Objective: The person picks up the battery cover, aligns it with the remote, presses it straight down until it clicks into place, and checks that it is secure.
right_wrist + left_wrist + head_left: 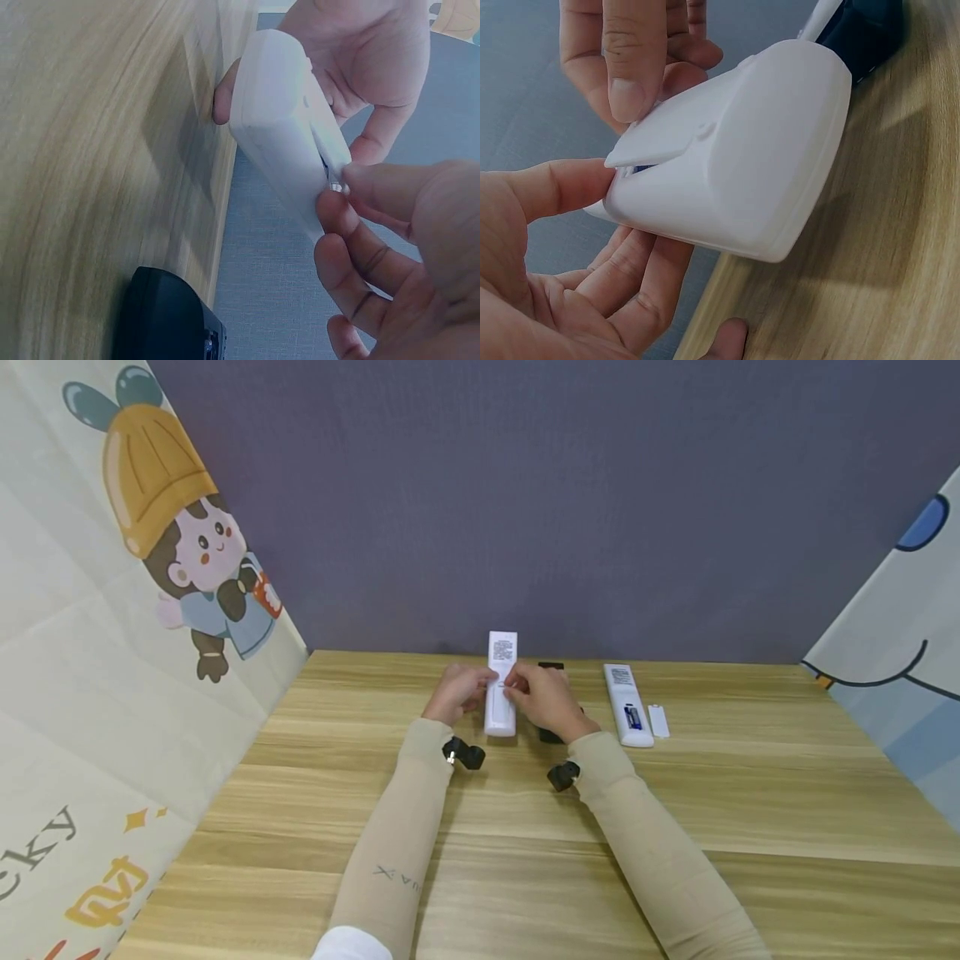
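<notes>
A white remote control [502,646] is held back side up above the table. My left hand [459,690] grips it from the left; in the left wrist view its fingers lie under the body and its thumb is at the cover's edge. My right hand [549,698] is on the other side, with its thumb and fingertips pinching the edge of the battery cover [676,124]. One end of this cover stands raised from the body. Through the narrow gap a bit of blue [640,168] shows inside; most of the compartment is hidden.
A black remote-like object [551,737] lies partly behind my right hand. Further right rests another white remote [637,740], its compartment uncovered with blue battery [633,717] showing, beside a loose white cover [658,721]. A dark fabric wall [562,527] rises behind the wooden table [510,877].
</notes>
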A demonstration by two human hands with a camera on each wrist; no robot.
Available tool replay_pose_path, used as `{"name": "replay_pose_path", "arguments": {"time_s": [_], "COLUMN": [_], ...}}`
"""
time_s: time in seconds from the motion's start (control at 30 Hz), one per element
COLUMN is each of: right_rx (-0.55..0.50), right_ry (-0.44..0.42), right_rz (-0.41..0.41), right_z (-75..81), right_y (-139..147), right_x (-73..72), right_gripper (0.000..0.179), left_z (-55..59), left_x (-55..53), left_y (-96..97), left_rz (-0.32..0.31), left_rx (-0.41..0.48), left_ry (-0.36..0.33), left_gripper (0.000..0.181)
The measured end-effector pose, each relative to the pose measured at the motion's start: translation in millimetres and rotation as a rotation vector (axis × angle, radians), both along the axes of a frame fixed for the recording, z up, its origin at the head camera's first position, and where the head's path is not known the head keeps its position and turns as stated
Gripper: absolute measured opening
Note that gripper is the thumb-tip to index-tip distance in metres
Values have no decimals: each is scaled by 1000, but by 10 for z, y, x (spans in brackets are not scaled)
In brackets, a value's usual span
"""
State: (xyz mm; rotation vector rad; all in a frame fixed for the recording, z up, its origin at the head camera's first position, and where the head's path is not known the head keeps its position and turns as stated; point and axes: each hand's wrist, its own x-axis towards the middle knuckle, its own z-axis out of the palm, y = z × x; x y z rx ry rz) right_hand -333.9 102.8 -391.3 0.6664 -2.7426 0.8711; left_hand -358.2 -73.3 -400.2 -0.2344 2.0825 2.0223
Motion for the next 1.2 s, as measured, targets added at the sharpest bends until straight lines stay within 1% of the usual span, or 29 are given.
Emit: {"name": "replay_pose_path", "arguments": {"time_s": [0.17, 0.33, 0.63, 0.9, 1.0, 1.2], "right_rx": [29, 40, -9, -161, -197, -229], "right_ry": [30, 28, -77, -203, -226, -268], "right_rz": [-34, -64, -113, -104, -102, -115], "right_z": [-19, -7, 2, -34, -40, -39], "right_y": [-11, -24, -52, -69, -74, -88], "right_x": [-1, 9, -2, -10, -8, -11], "right_gripper": [8, 8, 12, 13, 12, 10], "left_z": [-3, -1, 1, 23, 29, 30], "left_x": [-8, -1, -19, -12, -11, -17], "left_y": [10, 15, 1, -17, -24, -41], "left_rz": [-2, 2, 3, -4, -10, -21], "left_rx": [-8, -9, 9, 57, 60, 51], "left_ry": [1, 3, -14, -34, -38, -39], "left_gripper": [28, 29, 29, 29, 29, 26]}}
